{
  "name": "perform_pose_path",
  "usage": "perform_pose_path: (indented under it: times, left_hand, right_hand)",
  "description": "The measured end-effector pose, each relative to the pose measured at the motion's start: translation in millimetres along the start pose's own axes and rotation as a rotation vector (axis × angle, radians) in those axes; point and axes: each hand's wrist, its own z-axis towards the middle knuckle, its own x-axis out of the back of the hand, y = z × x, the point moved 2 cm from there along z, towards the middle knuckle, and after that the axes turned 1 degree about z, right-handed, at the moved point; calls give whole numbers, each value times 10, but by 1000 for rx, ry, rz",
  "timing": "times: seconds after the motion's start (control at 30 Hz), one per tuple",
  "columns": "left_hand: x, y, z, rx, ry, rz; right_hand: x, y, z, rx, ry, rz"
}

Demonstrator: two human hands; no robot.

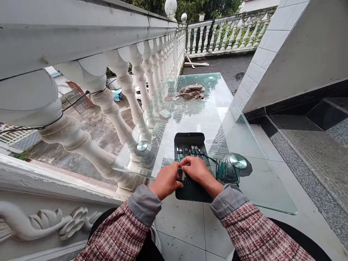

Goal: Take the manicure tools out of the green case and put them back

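An open dark folding case (pixel 189 137) lies near the close edge of the glass table, with several slim metal and green tools in its loops. Among them is a pair of green-handled scissors (pixel 178 158). My left hand (pixel 167 180) is over the left part of the case, thumb and fingers closed. From the right, my right hand (pixel 198 169) meets it, its fingertips pinched together against the left fingertips. Whatever sits between the fingers is too small or hidden to name. Several thin green pieces (pixel 227 171) rest on the glass right of the case.
The glass table (pixel 261 181) has round metal discs over its legs. A crumpled brown cloth (pixel 191 92) and a small light packet (pixel 165 113) lie farther back. A white balustrade (pixel 122 78) runs along the left; stone steps (pixel 312 141) rise on the right.
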Motion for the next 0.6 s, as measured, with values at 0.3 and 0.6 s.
perform_pose_path:
  times: [0.3, 0.6]
  left_hand:
    - [-29, 21, -7, -6, -21, 45]
    - [-55, 67, 9, -17, -77, 198]
  right_hand:
    - [76, 30, 71, 40, 100, 91]
    - [1, 118, 183, 56, 167, 226]
